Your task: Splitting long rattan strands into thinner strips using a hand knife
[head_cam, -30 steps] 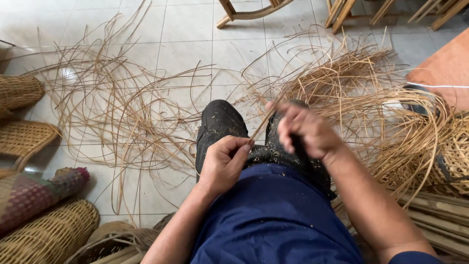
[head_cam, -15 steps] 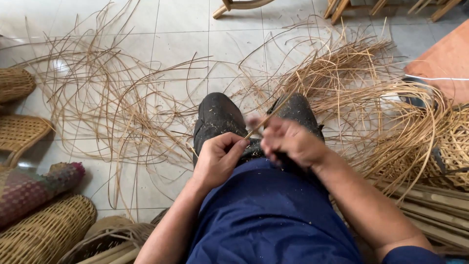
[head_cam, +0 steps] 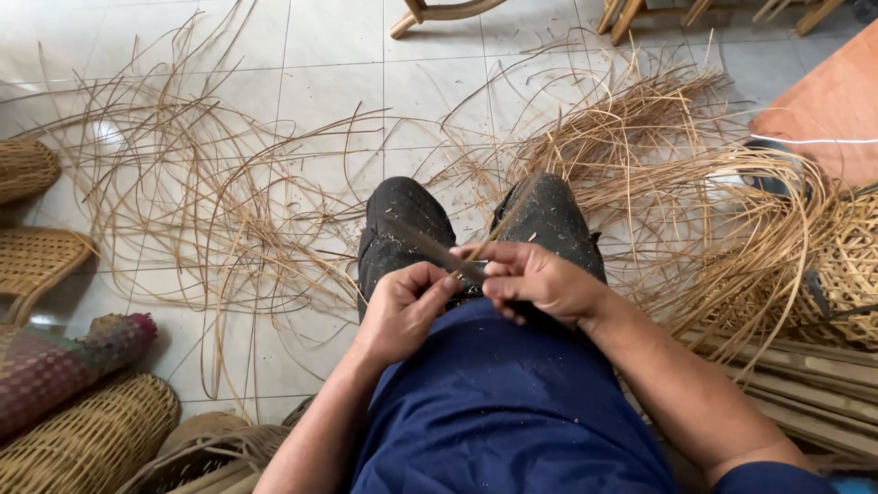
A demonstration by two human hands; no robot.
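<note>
Where the dark blue shirt point(head_cam: 512, 412) fills the bottom of the view, both forearms reach forward over the lap; the left hand point(head_cam: 402, 306) is curled shut with thumb and fingers pinched on a thin rattan strip point(head_cam: 498, 224), and the right hand point(head_cam: 540, 284) is closed just beside it, its fingers wrapped around a dark knife blade point(head_cam: 439, 252) that points left and away across the knee; the two hands almost touch, and the strip runs up and to the right from the pinch, over the right knee; both knees are in black trousers point(head_cam: 402, 224) speckled with pale shavings; at lower left lie woven baskets point(head_cam: 91, 439) and a pink and green woven roll point(head_cam: 64, 361); at lower right lie split cane lengths point(head_cam: 814, 393) beside a partly woven basket point(head_cam: 851, 265); beyond the knees, loose rattan strands point(head_cam: 210, 201) sprawl over the pale tiled floor point(head_cam: 338, 82); farther right is a denser heap of strands point(head_cam: 631, 128); wooden chair legs point(head_cam: 439, 14) stand at the top edge.
</note>
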